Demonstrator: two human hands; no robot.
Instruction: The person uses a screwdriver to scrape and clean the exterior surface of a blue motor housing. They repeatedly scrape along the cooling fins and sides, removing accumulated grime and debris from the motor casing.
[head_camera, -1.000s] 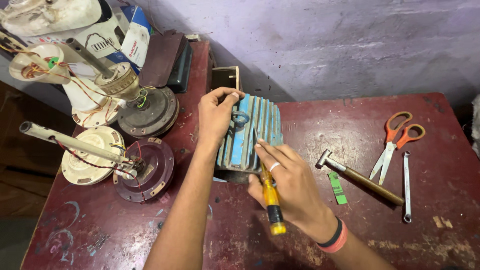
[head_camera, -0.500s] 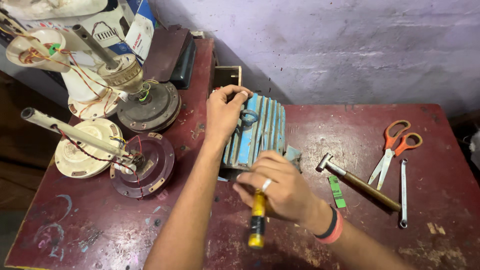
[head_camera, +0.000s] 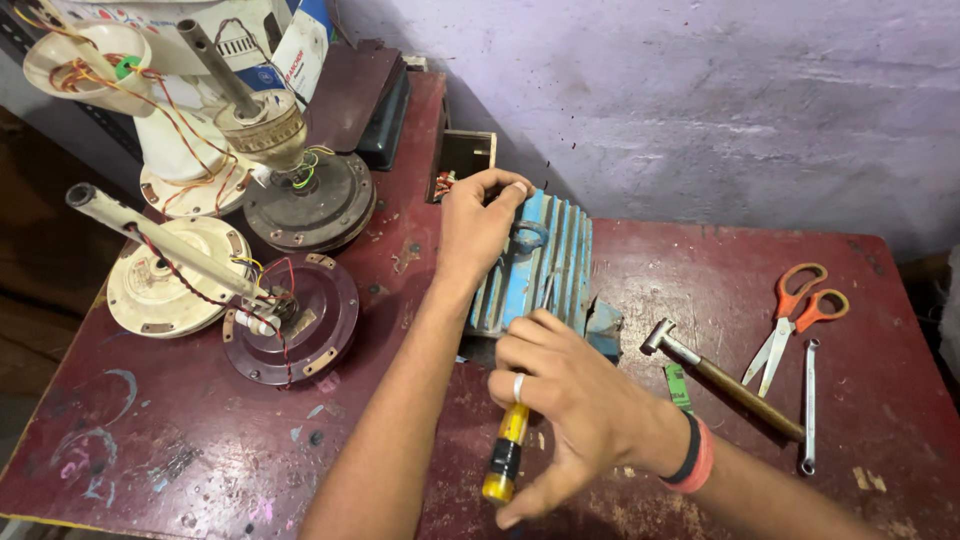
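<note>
Table: a dark red worn table (head_camera: 300, 440) with paint spots, pushed against a pale violet wall (head_camera: 700, 110).
Motor: a blue ribbed motor (head_camera: 545, 270) with cooling fins and a lifting ring on top; it lies near the middle of the table.
Fan parts: left of the motor, fan motors (head_camera: 290, 320) with shafts and coloured wires.
Hammer: a hammer (head_camera: 725, 380) with brown handle, right of the motor.
Scissors: orange-handled scissors (head_camera: 795, 315), further right of the motor, next to a thin wrench (head_camera: 808, 405).
Box: a small open box (head_camera: 462, 162) behind the motor; its content is too small to tell.
Left hand: the left hand (head_camera: 475, 225) is clasped over the far end of the motor.
Right hand: the right hand (head_camera: 570, 415), in front of the motor, is closed around a yellow-black screwdriver (head_camera: 503, 462).
</note>
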